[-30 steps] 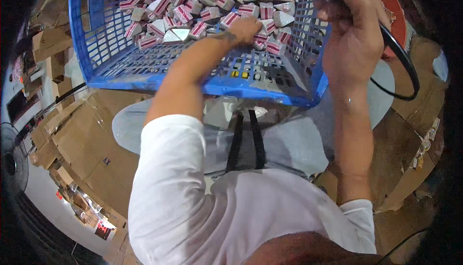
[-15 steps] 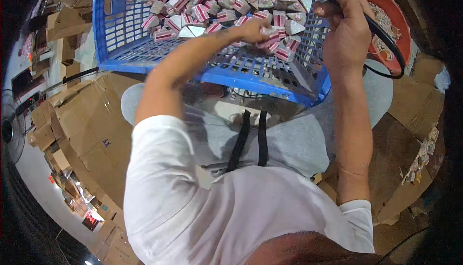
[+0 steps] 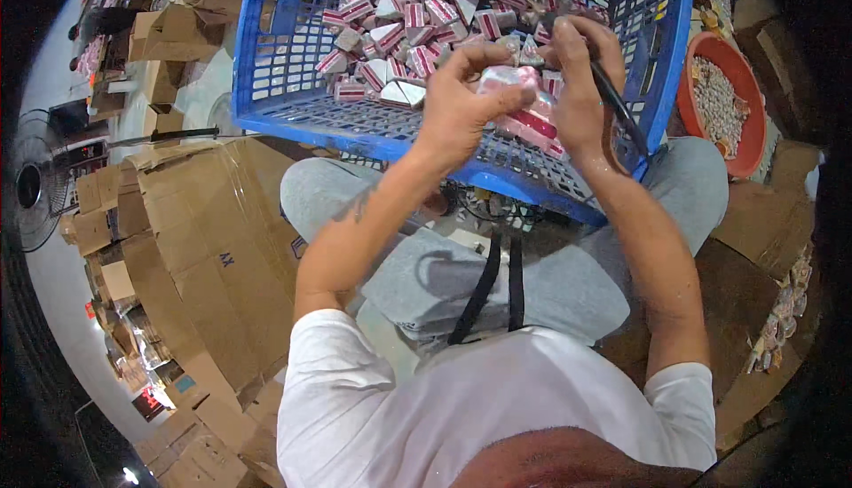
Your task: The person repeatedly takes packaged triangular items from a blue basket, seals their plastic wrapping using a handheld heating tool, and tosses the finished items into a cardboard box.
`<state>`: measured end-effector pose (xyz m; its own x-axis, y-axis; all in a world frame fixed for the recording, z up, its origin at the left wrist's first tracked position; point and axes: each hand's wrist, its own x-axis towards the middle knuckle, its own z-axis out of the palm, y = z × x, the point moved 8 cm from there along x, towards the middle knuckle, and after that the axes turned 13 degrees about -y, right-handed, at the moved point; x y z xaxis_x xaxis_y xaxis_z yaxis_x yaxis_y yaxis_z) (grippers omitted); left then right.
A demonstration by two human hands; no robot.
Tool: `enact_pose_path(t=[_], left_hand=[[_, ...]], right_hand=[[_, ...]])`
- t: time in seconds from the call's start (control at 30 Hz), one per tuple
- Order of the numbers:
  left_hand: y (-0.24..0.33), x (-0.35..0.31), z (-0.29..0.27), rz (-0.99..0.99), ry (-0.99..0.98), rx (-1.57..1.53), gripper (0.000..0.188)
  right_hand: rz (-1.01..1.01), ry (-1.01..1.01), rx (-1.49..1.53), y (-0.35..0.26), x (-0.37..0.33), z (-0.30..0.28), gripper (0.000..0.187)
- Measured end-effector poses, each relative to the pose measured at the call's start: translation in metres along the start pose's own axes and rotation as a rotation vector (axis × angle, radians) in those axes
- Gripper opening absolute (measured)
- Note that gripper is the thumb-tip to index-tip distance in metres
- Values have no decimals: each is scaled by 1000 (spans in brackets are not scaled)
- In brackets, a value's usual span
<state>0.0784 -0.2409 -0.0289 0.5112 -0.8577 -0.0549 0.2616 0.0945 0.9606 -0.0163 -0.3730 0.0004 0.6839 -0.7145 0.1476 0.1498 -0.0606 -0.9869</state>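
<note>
Over the near right part of a blue plastic basket (image 3: 355,136), my left hand (image 3: 457,108) is closed on a toy cake slice (image 3: 530,126), a wedge with pink and white layers and a pale top. My thumb lies across its top. Just right of it is my right hand (image 3: 579,102), fingers curled around a black corded tool (image 3: 619,108). The tool's working end is hidden, and I cannot tell whether it touches the slice. Many similar cake slices (image 3: 415,18) lie heaped in the basket, some with white sides up.
To the right of the basket stands a red-orange basin (image 3: 757,120) with small pale pieces (image 3: 717,102) in it. Flattened cardboard (image 3: 191,248) spreads at the left, with a fan (image 3: 31,186) beyond. My knees (image 3: 324,191) are close under the basket's near edge.
My left hand has come up out of the heap with a cake slice. My right hand has lowered toward it with the black tool. The view has shifted, so the basket appears further right.
</note>
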Motion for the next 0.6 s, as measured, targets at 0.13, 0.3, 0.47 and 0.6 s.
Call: enact_pose_path(t=[0.13, 0.3, 0.47, 0.6], left_hand=[[-33, -1, 15, -50, 79, -364, 41], [-61, -5, 36, -222, -78, -413, 45], [-26, 2, 19, -246, -88, -242, 43], [-9, 7, -11, -144, 25, -289, 34]], right_hand=[[-298, 26, -115, -16, -22, 10, 44], [-451, -94, -138, -22, -29, 16, 41], [-251, -130, 12, -21, -19, -1, 34], [-120, -162, 35, -33, -25, -21, 26]])
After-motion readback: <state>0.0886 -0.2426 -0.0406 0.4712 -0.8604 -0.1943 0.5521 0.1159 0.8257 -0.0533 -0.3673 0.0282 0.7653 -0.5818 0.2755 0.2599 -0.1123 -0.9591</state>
